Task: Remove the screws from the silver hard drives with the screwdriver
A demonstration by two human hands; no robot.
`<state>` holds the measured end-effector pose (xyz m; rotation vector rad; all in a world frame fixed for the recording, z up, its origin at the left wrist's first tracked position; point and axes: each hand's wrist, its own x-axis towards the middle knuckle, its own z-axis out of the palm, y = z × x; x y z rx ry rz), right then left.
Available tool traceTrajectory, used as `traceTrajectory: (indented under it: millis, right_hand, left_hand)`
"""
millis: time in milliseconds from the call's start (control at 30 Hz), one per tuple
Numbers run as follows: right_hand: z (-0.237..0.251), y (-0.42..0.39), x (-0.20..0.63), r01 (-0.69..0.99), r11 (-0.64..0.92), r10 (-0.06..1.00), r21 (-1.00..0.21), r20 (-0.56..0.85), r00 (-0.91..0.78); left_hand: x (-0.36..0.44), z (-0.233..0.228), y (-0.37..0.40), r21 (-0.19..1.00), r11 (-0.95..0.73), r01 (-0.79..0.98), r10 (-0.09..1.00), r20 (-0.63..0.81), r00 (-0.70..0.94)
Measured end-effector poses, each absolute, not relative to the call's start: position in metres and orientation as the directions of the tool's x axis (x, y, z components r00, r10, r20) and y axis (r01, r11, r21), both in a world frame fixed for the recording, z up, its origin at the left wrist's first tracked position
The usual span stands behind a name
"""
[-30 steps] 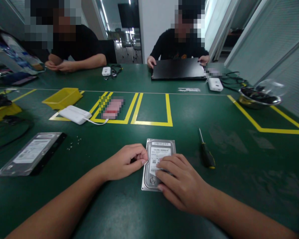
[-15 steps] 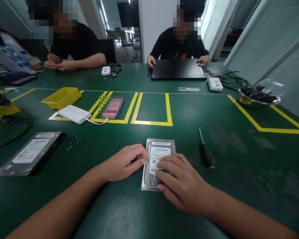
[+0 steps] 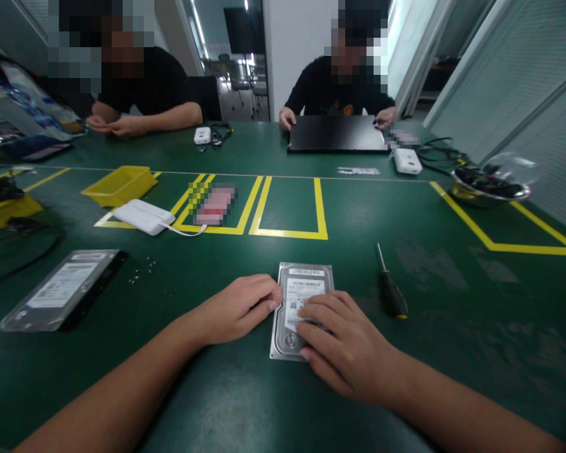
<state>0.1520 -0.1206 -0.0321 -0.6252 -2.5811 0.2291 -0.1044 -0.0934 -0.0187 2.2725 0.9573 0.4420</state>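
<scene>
A silver hard drive (image 3: 283, 343) with a white label lies flat on the green table in front of me. My left hand (image 3: 248, 308) is at its left edge, fingers curled and thumb and fingertips closed against that edge. Across the label and right side of the drive rests my right hand (image 3: 337, 343), fingers spread and covering part of it. To the right lies a screwdriver (image 3: 390, 290) with a dark handle, its shaft pointing away from me. Several small screws (image 3: 142, 270) are scattered on the left, beside a second hard drive (image 3: 63, 286).
A white power bank (image 3: 144, 217) is cabled to a pink phone (image 3: 217, 206). Behind it sits a yellow bin (image 3: 120, 185). A metal bowl (image 3: 490, 195) of dark parts stands at the right. Opposite, one person holds a black panel (image 3: 337, 133); another rests both arms on the table.
</scene>
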Motion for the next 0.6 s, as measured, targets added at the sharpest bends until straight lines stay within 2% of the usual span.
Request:
traceTrajectory:
  millis: [200,600]
  right_hand:
    - [-0.030,-0.122,0.153,0.399,0.892,0.453,-0.214,0.396,-0.799]
    - [-0.018,-0.125,0.152,0.419,0.908,0.375,0.000,0.450,-0.811]
  left_hand:
    - [-0.106,-0.018,-0.094,0.649,-0.547,0.529,0.731,0.062,0.680]
    - [-0.104,-0.024,-0.095,0.627,-0.539,0.562,0.751,0.057,0.658]
